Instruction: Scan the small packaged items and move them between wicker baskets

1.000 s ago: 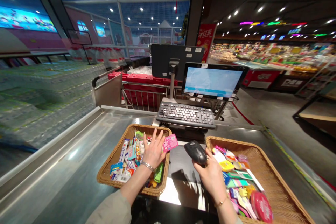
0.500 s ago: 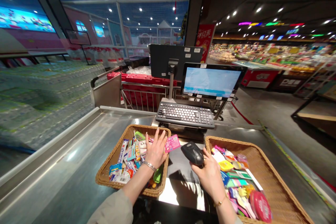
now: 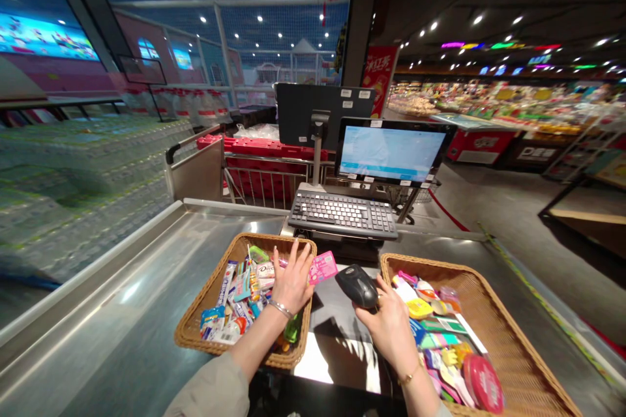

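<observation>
My left hand [image 3: 292,281] is over the left wicker basket [image 3: 190,318], its fingers stretched forward. A flat pink packet [image 3: 323,267] sticks out to the right, held at the thumb side of that hand; part of it is hidden behind the fingers. Small packaged sweets and bars, among them a white Dove pack [image 3: 265,270], fill the basket below. In my right hand [image 3: 388,319] is a black handheld barcode scanner [image 3: 357,285], its head toward the pink packet with a small gap between them. The scanner's handle is mostly covered by my fingers.
To the right stands a second wicker basket [image 3: 508,332] with colourful small goods and a round red container [image 3: 483,383]. Behind the baskets are a keyboard [image 3: 343,214] and a lit monitor [image 3: 389,152]. The metal counter [image 3: 122,313] has a raised left edge.
The pink packet and my left hand have shifted very slightly relative to the scanner. Both hands keep their holds, and the whole view has moved a little.
</observation>
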Available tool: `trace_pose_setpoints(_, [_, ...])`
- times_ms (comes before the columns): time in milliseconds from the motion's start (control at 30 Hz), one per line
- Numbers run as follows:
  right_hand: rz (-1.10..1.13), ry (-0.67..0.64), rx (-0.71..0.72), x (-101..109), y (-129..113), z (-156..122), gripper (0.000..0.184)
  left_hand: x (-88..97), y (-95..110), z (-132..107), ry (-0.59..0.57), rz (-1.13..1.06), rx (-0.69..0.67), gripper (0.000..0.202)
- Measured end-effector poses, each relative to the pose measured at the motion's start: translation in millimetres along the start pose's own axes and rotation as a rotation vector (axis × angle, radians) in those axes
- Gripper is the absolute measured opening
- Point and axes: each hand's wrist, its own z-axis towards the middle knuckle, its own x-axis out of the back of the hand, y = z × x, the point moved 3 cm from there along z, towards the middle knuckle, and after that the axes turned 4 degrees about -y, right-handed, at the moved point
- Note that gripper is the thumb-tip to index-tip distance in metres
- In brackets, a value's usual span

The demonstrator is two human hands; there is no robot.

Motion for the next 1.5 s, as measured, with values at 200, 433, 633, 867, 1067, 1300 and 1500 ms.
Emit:
trace_pose_setpoints(200, [0.010, 0.003, 0.005, 1.4, 0.4, 0.4, 0.020, -1.2, 1.9, 2.9, 0.001, 0.003, -0.004, 0.060])
trace_pose_setpoints(433, [0.001, 0.032, -0.019, 2.2, 8.5, -1.9, 0.019, 1.0, 8.8, 10.1, -0.014, -0.009, -0.010, 0.058])
trace_pose_setpoints(633, [-0.004, 0.111, -0.036, 9.9, 19.3, -6.2, 0.025, 0.7, 18.7, 15.3, -0.013, -0.013, -0.053, 0.060])
trace_pose_setpoints(867, [-0.017, 0.142, -0.103, 19.7, 29.1, -11.3, 0.028, 0.1, 33.5, 22.3, -0.008, -0.047, -0.102, 0.060])
trace_pose_setpoints(1067, [-0.017, 0.147, -0.150, 27.0, 38.6, -20.3, 0.029, -0.4, 49.7, 28.6, -0.012, -0.057, -0.143, 0.059])
trace_pose_setpoints(1300, [0.026, 0.249, -0.168, 40.7, 48.1, -30.9, 0.032, 0.5, 71.2, 34.6, 0.006, -0.083, -0.211, 0.058])
trace_pose_setpoints(1500, [0.024, 0.284, -0.244, 49.4, 62.9, -39.5, 0.036, 1.4, 90.2, 40.2, 0.000, -0.051, -0.266, 0.061])
